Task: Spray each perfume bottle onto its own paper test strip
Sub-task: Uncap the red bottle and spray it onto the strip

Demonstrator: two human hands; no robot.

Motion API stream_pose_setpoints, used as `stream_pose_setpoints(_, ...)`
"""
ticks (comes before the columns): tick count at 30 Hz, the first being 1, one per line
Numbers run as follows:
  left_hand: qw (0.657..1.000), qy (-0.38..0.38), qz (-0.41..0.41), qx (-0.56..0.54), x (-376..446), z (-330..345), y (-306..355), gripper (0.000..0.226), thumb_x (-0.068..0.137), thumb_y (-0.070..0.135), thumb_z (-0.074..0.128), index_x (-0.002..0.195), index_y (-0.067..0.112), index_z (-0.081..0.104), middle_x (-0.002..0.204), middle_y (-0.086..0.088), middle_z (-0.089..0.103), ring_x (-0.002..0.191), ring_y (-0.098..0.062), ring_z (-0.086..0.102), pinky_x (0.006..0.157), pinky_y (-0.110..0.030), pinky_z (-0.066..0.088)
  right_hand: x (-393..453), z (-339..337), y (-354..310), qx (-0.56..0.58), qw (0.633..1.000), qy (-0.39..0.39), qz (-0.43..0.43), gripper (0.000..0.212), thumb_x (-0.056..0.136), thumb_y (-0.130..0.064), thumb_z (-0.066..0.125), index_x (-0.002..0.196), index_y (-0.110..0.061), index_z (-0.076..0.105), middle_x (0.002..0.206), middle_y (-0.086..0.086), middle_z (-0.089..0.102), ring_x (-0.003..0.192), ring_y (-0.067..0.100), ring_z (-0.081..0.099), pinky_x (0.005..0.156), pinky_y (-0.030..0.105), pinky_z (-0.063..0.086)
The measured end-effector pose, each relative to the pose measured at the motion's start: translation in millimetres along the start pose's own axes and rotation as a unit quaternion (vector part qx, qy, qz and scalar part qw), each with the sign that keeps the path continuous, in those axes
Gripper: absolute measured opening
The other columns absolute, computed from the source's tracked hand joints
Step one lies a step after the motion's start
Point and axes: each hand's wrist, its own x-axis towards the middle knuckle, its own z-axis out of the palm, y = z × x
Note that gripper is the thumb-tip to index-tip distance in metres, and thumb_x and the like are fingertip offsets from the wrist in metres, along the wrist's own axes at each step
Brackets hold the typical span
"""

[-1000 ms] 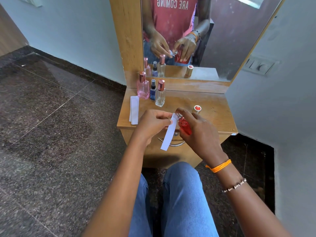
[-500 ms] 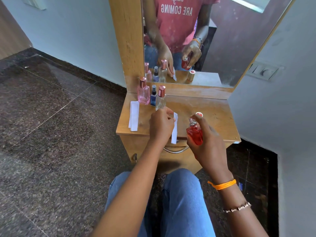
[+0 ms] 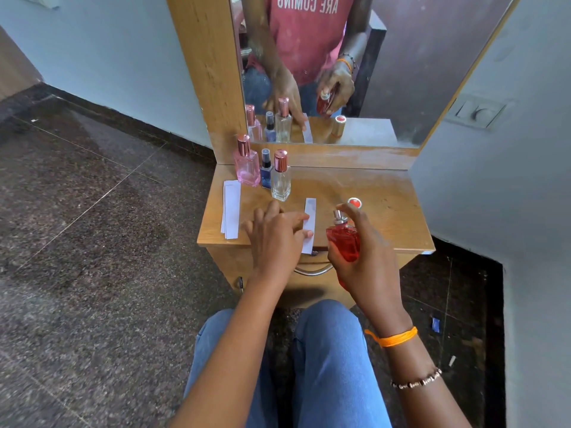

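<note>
Now flat on the bench (image 3: 386,208), the test strip (image 3: 309,225) is lying under your left hand's (image 3: 275,239) flattened fingers; your right hand (image 3: 367,261) is gripping the red perfume bottle (image 3: 343,242).

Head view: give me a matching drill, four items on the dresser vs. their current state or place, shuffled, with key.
Items
1. red perfume bottle
2. red cap
3. single test strip
4. stack of unused strips

States
A. lying at the dresser top's left edge, untouched
B. lying flat mid-top, left hand fingers resting on it
C. uncapped, held in the right hand grip
D. standing alone on the top, behind the right hand

Pairs: 1-C, 2-D, 3-B, 4-A
</note>
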Motion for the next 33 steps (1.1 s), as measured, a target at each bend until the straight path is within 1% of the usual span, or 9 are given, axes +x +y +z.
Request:
stream_pose_setpoints(6,1.0,0.015,0.011,-0.02,7.6,10.2,5.7,0.033,0.082,0.034,0.066,0.115,0.034,0.064,0.11,0.004,0.055,0.106,-0.02,0.041,0.08,-0.028,0.017,-2.3,-3.5,-0.5,0.02,1.0,0.007,0.004,0.062,0.079,-0.019,0.068,0.131,-0.037,0.04,0.1,-0.001,0.066,0.081,0.019,0.064,0.066,0.04,0.054)
stream_pose_setpoints(12,0.985,0.051,0.05,-0.16,3.9,1.3,6.5,0.032,0.091,0.015,0.055,0.121,0.025,0.062,0.103,0.001,0.053,0.104,-0.015,0.046,0.088,-0.026,0.039,-3.0,-7.5,-3.5,0.142,0.99,0.02,0.018,0.06,0.082,-0.016,0.07,0.129,-0.033,0.037,0.099,-0.01,0.064,0.087,0.005,0.064,0.077,0.022,0.051)
stream_pose_setpoints(15,0.948,-0.075,0.05,-0.304,-7.0,-11.8,3.2,0.027,0.094,0.026,0.05,0.119,0.027,0.061,0.113,0.002,0.057,0.107,-0.006,0.052,0.087,-0.01,0.039,-1.5,-9.9,-8.2,0.299,0.953,0.008,0.045,0.06,0.083,-0.009,0.07,0.121,-0.033,0.03,0.103,-0.006,0.062,0.088,0.008,0.066,0.081,0.026,0.053)
stream_pose_setpoints(18,0.878,-0.232,0.024,-0.418,-20.8,-12.9,-1.8,0.033,0.084,0.042,0.059,0.115,0.03,0.062,0.114,0.001,0.066,0.106,-0.011,0.063,0.093,-0.032,0.05,1.5,-10.5,-12.1,0.387,0.919,0.013,0.078,0.055,0.082,-0.027,0.068,0.12,-0.034,0.029,0.116,0.005,0.06,0.093,0.019,0.066,0.086,0.036,0.054)
stream_pose_setpoints(20,0.855,-0.238,0.017,-0.461,-29.1,-10.2,-0.9,0.03,0.08,0.033,0.066,0.11,0.031,0.064,0.107,0.001,0.071,0.101,-0.013,0.066,0.09,-0.034,0.052,3.3,-11.8,-14.8,0.413,0.907,0.004,0.079,0.043,0.087,-0.031,0.058,0.119,-0.035,0.03,0.11,0.004,0.062,0.095,0.018,0.065,0.087,0.034,0.054)
stream_pose_setpoints(24,0.854,-0.17,0.002,-0.491,-37.1,-11.2,-2.5,0.024,0.079,0.022,0.069,0.102,0.03,0.067,0.102,-0.002,0.072,0.097,-0.015,0.066,0.088,-0.036,0.054,15.2,-15.1,-8.1,0.379,0.923,0.032,0.06,0.029,0.095,-0.036,0.033,0.123,-0.028,0.036,0.111,-0.006,0.055,0.102,0.003,0.057,0.085,0.015,0.046)
stream_pose_setpoints(27,0.873,-0.15,-0.003,-0.464,-39.6,-13.5,-7.1,0.026,0.073,0.033,0.071,0.099,0.033,0.067,0.1,-0.001,0.072,0.097,-0.019,0.065,0.088,-0.038,0.053,33.6,-9.4,18.3,0.219,0.974,0.043,0.036,0.026,0.093,-0.022,0.046,0.118,-0.029,0.053,0.115,-0.003,0.054,0.108,0.01,0.054,0.095,0.034,0.045)
stream_pose_setpoints(30,0.884,-0.142,-0.003,-0.445,-40.6,-17.1,-6.4,0.033,0.071,0.039,0.069,0.103,0.031,0.065,0.101,0.002,0.072,0.099,-0.016,0.065,0.089,-0.038,0.053,49.3,-0.6,35.7,0.102,0.994,-0.028,0.014,0.032,0.08,0.004,0.061,0.101,-0.02,0.065,0.101,0.004,0.061,0.088,0.017,0.06,0.078,0.033,0.047)
stream_pose_setpoints(33,0.89,-0.13,-0.002,-0.436,-41.0,-19.5,-8.2,0.04,0.071,0.041,0.069,0.108,0.028,0.064,0.103,0.002,0.071,0.101,-0.016,0.064,0.091,-0.041,0.053,57.6,-10.7,23.4,0.092,0.996,0.011,0.018,0.031,0.082,0.01,0.056,0.098,-0.016,0.062,0.081,0.006,0.063,0.071,0.012,0.059,0.068,0.028,0.046)
